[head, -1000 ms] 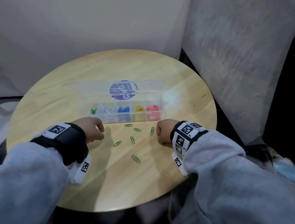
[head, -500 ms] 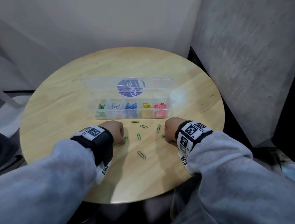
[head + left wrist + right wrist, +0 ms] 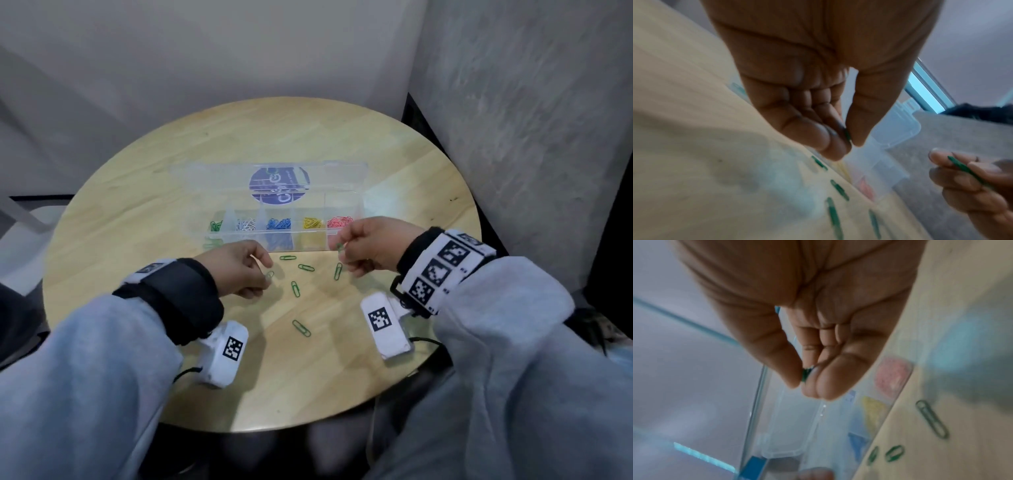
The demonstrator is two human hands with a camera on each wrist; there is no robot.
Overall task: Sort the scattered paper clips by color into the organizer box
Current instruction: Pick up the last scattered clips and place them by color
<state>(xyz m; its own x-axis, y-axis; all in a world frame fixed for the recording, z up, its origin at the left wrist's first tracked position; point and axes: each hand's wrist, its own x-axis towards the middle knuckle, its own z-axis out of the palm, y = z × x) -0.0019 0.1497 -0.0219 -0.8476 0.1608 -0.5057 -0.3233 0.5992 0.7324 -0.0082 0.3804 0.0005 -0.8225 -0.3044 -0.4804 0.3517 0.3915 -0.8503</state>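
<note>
Both wrist views blur the organizer box (image 3: 789, 426); its lid sticker's (image 3: 279, 186) text is unreadable.

green clips (image 3: 301, 328) | clear box (image 3: 346, 192) | tan table (image 3: 137, 212) | grey sleeves (image 3: 85, 387)

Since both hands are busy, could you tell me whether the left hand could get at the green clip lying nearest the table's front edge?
Probably not yet: the way to that green clip looks free, but the left hand already pinches another clip.
</note>
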